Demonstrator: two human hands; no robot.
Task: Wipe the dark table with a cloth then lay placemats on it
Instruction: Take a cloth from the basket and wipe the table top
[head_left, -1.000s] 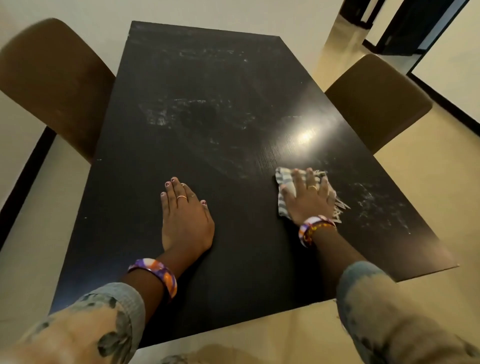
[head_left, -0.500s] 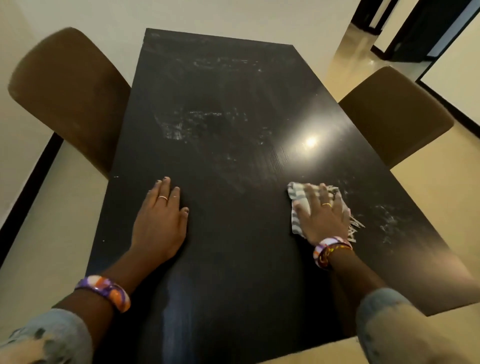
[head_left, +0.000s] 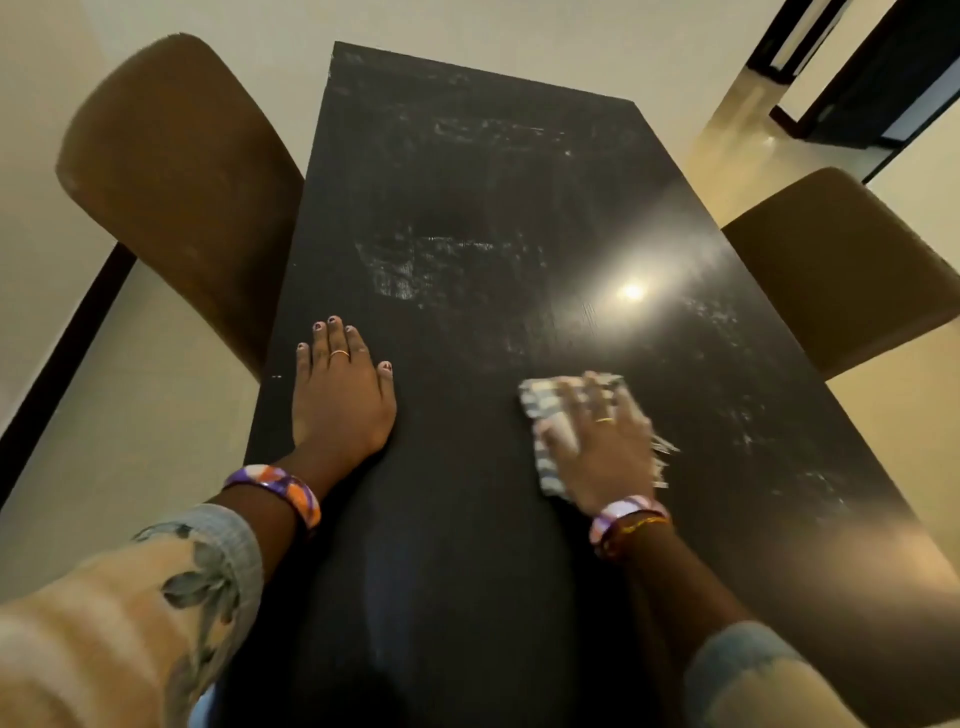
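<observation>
While the left hand (head_left: 340, 397) lies flat on the table (head_left: 467, 208), fingers straight, the blurred right hand (head_left: 597, 441) presses the cloth (head_left: 545, 415), fingers spread.

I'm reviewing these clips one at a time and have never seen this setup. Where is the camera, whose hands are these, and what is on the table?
There is no machine here. The single view comes from a camera worn on a person's head, looking down at their own arms. The left hand rests flat on the dark table. The right hand presses a striped cloth against the tabletop with spread fingers; it looks blurred, so it is probably wiping. Pale smears show further up the surface. A brown chair stands on each side. No placemats are visible.
</observation>
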